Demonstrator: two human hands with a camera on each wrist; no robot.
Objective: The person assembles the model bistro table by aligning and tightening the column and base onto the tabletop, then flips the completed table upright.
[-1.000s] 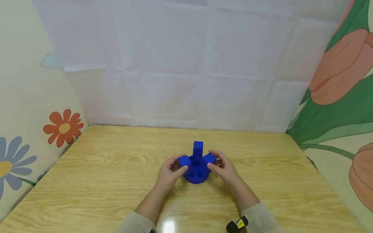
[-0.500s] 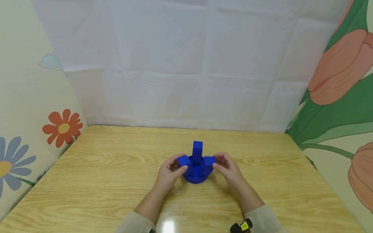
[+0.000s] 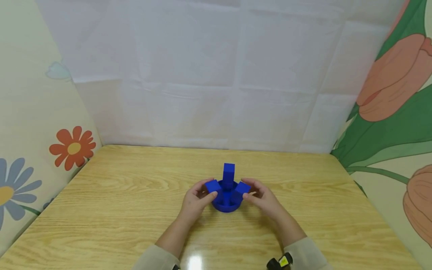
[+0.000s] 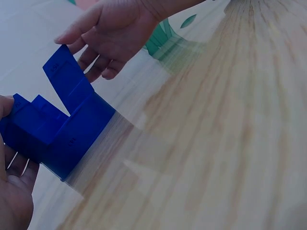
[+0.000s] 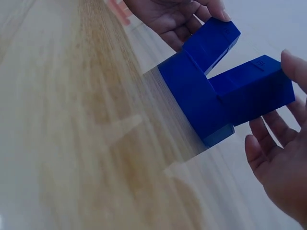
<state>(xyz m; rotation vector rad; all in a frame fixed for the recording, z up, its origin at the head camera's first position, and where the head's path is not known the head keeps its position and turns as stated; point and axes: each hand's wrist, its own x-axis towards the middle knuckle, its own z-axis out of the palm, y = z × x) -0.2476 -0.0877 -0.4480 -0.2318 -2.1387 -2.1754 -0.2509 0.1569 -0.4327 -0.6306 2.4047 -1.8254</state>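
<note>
A round blue plastic base (image 3: 226,208) stands on the wooden table, with three blue blocks rising from it. My left hand (image 3: 195,204) pinches the left block (image 3: 213,186) between thumb and fingers. On the other side, my right hand (image 3: 264,198) holds the right block (image 3: 243,187) by its upper end, thumb at the front. The rear block (image 3: 228,173) stands upright with no hand on it. In the right wrist view, the right block (image 5: 254,88) leans outward from the base, and small raised marks show on its top. The base's far side is partly hidden by the blocks.
The wooden table (image 3: 118,195) extends around the base. A white cloth (image 3: 202,75) hangs behind it, with flower-printed cloth (image 3: 398,93) at both sides. A black strap device (image 3: 279,261) sits at the right sleeve.
My right hand shifted slightly right and then came back in, turning the right block and regripping it. The left hand and the base have stayed nearly still.
</note>
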